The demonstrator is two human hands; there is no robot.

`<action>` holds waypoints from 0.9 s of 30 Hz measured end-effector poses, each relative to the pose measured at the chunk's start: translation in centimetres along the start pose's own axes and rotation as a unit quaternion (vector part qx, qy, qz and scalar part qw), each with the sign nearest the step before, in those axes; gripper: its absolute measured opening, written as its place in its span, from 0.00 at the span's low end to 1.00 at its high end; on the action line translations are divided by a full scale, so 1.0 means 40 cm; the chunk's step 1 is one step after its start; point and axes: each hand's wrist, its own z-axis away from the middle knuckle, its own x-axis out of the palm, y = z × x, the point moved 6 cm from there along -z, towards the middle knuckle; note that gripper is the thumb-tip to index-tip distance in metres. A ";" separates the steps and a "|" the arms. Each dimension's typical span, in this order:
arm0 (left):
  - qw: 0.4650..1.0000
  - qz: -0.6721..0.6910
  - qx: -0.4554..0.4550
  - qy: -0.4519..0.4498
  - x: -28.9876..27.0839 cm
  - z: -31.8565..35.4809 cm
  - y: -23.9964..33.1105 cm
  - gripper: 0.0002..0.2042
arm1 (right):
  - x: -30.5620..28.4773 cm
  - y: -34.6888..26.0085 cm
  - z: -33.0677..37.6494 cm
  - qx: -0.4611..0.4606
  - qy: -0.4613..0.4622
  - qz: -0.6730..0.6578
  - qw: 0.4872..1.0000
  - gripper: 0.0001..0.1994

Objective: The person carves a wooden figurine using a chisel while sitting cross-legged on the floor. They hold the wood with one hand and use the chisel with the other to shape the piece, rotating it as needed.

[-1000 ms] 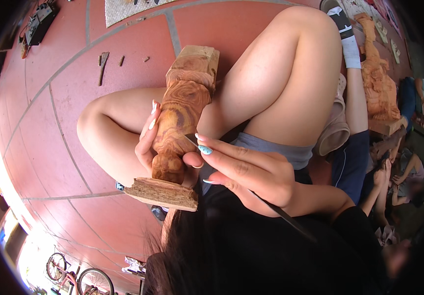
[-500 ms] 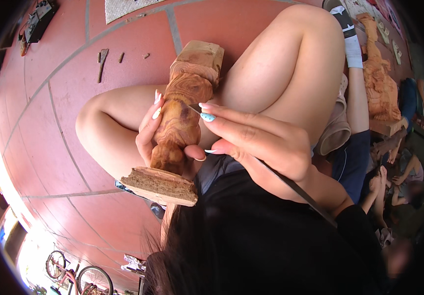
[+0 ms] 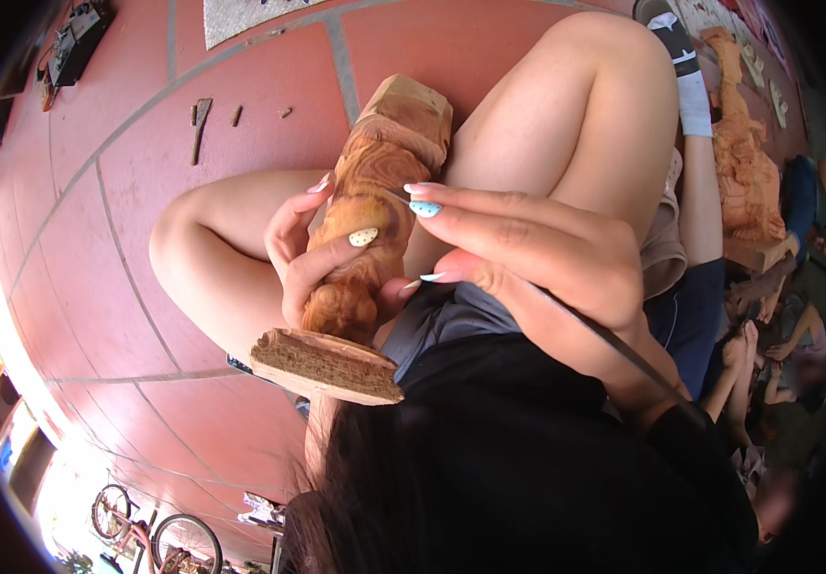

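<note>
A carved wooden figure [image 3: 375,167] with swirling grain leans between my bent legs, its rough flat base toward me and its squared block end away. My left hand [image 3: 303,253] is closed round its lower middle, one finger across the front and the thumb on the right side. In my right hand [image 3: 557,253] is a long, thin metal carving tool [image 3: 614,349], its shaft running back under the palm toward the wrist. The tool's tip points at the figure's right side; whether it touches the wood I cannot tell.
On the red tiled floor lie a flat metal tool [image 3: 200,129] and small wood bits [image 3: 237,116]. A black device [image 3: 78,43] sits at the far left. A larger wooden carving [image 3: 743,163] and other people are at right. A bicycle [image 3: 183,545] stands at lower left.
The figure has shifted right, its far end tipping rightward. My left fingers have come round onto its front. My right hand has moved right with the tool.
</note>
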 end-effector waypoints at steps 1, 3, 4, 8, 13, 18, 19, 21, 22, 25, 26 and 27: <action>1.000 -0.005 0.000 0.013 -0.014 0.012 0.001 0.29 | 0.004 0.008 -0.007 0.004 -0.014 -0.018 1.000 0.13; 1.000 0.010 0.008 -0.023 0.019 -0.006 -0.022 0.29 | -0.029 0.043 0.005 0.051 0.000 -0.008 0.999 0.14; 0.999 0.008 0.012 -0.051 0.029 -0.007 -0.034 0.29 | -0.045 0.061 0.012 0.079 0.006 -0.010 0.997 0.14; 0.996 0.088 -0.031 -0.010 0.025 -0.005 -0.021 0.31 | -0.032 0.107 0.007 0.168 0.001 -0.091 0.982 0.13; 0.995 0.015 0.038 -0.093 0.028 -0.049 0.010 0.29 | -0.049 0.135 -0.003 0.131 0.016 -0.097 0.986 0.11; 0.942 -0.114 0.095 -0.302 0.086 -0.071 0.073 0.12 | -0.066 0.164 0.005 0.169 0.044 -0.164 0.971 0.10; 0.918 -0.145 0.117 -0.349 0.103 -0.059 0.071 0.11 | -0.065 0.171 0.011 0.177 0.049 -0.188 0.965 0.10; 0.910 -0.157 0.104 -0.368 0.110 -0.059 0.081 0.12 | -0.065 0.174 0.018 0.202 0.012 -0.199 0.959 0.12; 0.906 -0.163 0.097 -0.378 0.113 -0.057 0.084 0.12 | -0.064 0.177 0.021 0.214 -0.007 -0.203 0.955 0.13; 0.925 -0.171 0.086 -0.329 0.089 -0.026 0.060 0.16 | -0.058 0.186 0.025 0.245 -0.026 -0.205 0.947 0.13; 0.923 -0.178 0.094 -0.327 0.083 -0.018 0.053 0.17 | -0.052 0.186 0.025 0.246 -0.039 -0.194 0.949 0.13; 0.922 -0.185 0.101 -0.325 0.076 -0.011 0.048 0.18 | -0.045 0.188 0.025 0.247 -0.052 -0.183 0.950 0.12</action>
